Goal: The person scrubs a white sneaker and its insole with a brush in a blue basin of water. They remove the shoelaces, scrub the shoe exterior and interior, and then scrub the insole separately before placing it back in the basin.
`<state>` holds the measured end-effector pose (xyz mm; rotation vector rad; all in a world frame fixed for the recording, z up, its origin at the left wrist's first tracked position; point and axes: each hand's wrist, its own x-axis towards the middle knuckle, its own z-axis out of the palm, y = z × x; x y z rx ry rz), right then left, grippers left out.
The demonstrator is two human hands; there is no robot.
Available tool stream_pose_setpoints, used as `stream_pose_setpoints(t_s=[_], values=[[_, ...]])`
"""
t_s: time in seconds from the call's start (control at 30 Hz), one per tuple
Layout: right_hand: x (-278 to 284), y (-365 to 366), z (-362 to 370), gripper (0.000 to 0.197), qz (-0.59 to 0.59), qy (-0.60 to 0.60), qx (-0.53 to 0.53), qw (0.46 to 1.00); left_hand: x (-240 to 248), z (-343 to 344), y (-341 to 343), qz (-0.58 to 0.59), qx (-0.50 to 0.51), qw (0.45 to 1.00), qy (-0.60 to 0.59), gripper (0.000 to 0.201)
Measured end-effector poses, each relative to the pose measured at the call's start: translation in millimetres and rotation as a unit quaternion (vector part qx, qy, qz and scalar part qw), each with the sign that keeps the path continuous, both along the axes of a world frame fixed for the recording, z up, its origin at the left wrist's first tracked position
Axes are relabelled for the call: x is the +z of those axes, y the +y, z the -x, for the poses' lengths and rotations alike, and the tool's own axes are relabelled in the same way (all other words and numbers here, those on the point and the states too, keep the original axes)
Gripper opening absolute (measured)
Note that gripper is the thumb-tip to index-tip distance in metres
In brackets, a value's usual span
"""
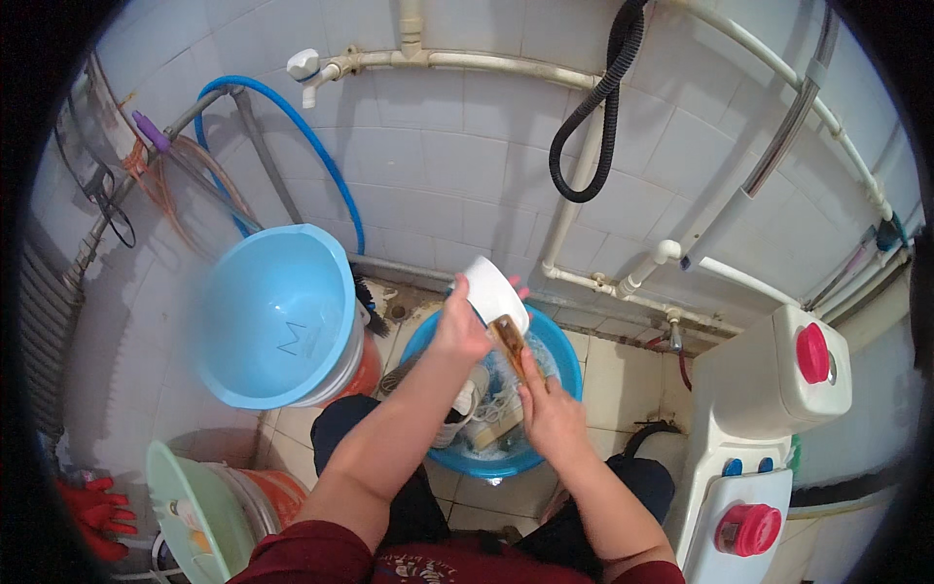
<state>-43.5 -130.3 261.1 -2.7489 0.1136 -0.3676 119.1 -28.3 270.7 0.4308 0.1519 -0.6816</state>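
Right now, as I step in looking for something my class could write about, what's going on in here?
A person sits or crouches over a blue tub of sudsy water on a tiled floor. Their left hand holds up a white item above the tub, and their right hand grips a wooden brush at its lower edge; whether the bristles touch it is unclear. What looks like a shoe sits in the tub.
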Motion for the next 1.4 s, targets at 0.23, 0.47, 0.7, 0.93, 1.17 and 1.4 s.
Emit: stream_pose_setpoints(t_s=[0.23,0.47,0.7,0.93,1.17,1.4], values=[[-4,-27,-34,0.053,0.025,-0.023,-0.1,0.994,-20,45,-26,-0.042,-0.08,0.996,-0.017,0.06],[2,-9,-5,0.053,-0.019,0.07,-0.037,0.997,-17,32,-15,-0.036,-0.147,0.988,-0.008,0.068],[16,-30,-25,0.056,-0.229,0.053,-0.099,0.967,-19,50,-23,-0.013,-0.164,0.981,-0.107,0.057],[4,-5,-1,0.063,-0.285,0.066,0.057,0.955,-4,17,-9,0.016,-0.094,0.992,-0.08,0.064],[17,-12,-16,0.055,-0.039,0.055,-0.057,0.996,-4,41,-23,0.067,-0.07,0.988,-0.119,0.059],[22,-10,-20,0.06,0.005,0.072,-0.038,0.997,-24,17,-12,0.021,-0.073,0.994,-0.077,0.064]])
